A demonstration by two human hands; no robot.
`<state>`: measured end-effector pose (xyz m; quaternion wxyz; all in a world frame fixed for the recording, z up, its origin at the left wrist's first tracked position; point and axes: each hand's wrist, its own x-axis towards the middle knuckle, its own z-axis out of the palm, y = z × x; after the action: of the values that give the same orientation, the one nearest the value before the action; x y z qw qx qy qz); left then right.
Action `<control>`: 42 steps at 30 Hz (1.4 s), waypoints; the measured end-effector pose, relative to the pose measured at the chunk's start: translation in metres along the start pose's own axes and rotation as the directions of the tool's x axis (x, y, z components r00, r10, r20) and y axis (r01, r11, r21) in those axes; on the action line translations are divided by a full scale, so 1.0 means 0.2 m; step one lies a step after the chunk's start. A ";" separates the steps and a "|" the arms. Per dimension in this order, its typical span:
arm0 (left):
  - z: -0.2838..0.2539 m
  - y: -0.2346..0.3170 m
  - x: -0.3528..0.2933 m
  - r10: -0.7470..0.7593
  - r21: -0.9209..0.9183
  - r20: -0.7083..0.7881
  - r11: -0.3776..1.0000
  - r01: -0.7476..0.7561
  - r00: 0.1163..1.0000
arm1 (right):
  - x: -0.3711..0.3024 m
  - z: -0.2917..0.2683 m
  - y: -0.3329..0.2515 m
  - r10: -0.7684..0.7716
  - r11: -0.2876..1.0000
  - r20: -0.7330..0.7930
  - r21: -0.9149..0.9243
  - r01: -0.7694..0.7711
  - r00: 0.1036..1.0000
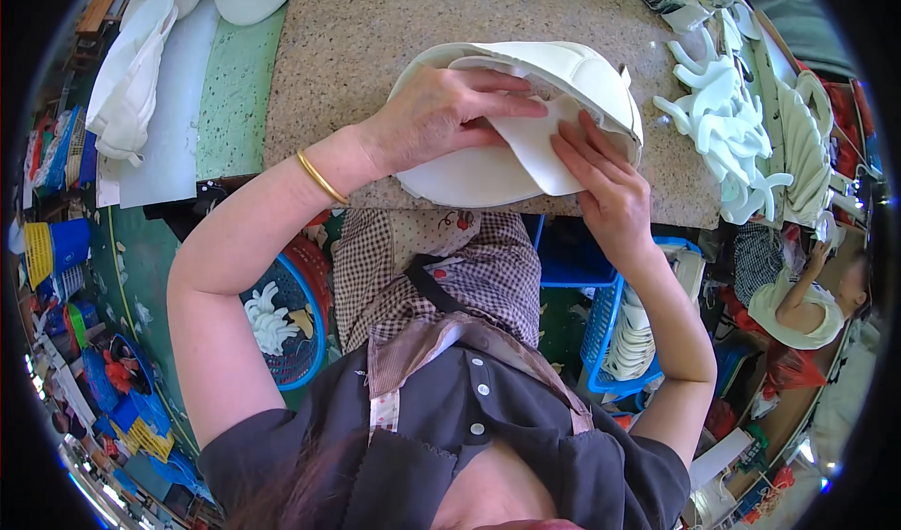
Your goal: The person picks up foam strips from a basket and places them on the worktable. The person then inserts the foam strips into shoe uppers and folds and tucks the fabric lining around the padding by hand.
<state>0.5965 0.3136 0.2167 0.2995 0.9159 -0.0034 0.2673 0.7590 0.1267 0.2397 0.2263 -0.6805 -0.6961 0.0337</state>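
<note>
A white shoe upper (572, 65) lies on its side on the speckled worktop in front of me, its opening toward me. My left hand (441, 117) reaches in from the left, its fingers closed on a smooth white lining flap (540, 150) that sticks out of the opening. From the right, my right hand (608, 178) presses its fingertips against the same flap, close to the upper's inner right end. The right thumb is mostly hidden behind the flap. A broad white part of the upper (469, 178) hangs near the worktop's front edge.
Curved white foam pieces (723, 122) are heaped at the worktop's right, below a dark-and-white pot (671, 0). More white uppers (131, 84) lie at left. Below stand a blue round basket (321, 328) and a blue crate (601, 337). Another person (798, 309) sits far right.
</note>
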 end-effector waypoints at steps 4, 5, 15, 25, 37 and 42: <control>-0.01 -0.01 -0.02 0.034 0.074 0.095 0.996 -0.041 0.995 | -0.03 0.01 -0.01 -0.096 0.981 0.118 -0.154 0.114 0.988; -0.01 0.00 -0.02 0.040 0.105 0.120 0.993 -0.053 0.992 | -0.04 0.01 -0.03 -0.094 0.982 0.117 -0.151 0.112 0.989; -0.18 0.35 -0.01 0.123 0.456 0.357 0.842 -0.288 0.926 | 0.08 -0.14 0.13 -0.296 0.955 0.172 0.051 0.291 0.940; -0.05 0.33 0.09 -0.101 0.677 0.710 0.372 -0.635 0.697 | 0.08 -0.07 0.00 -0.223 0.967 -0.006 -0.130 0.220 0.975; -0.33 0.13 0.13 -0.709 -0.427 0.266 0.520 0.740 0.653 | 0.00 0.12 -0.03 -0.122 0.988 -0.175 0.071 0.136 0.977; -0.31 0.18 -0.01 -0.537 -0.032 0.310 0.819 0.573 0.785 | 0.07 0.03 -0.08 -0.175 0.984 -0.042 0.008 0.176 0.984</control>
<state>0.5586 0.3184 0.2764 0.4177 0.8843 0.2063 0.0308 0.7417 0.1413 0.2431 0.2466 -0.6158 -0.7483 0.0038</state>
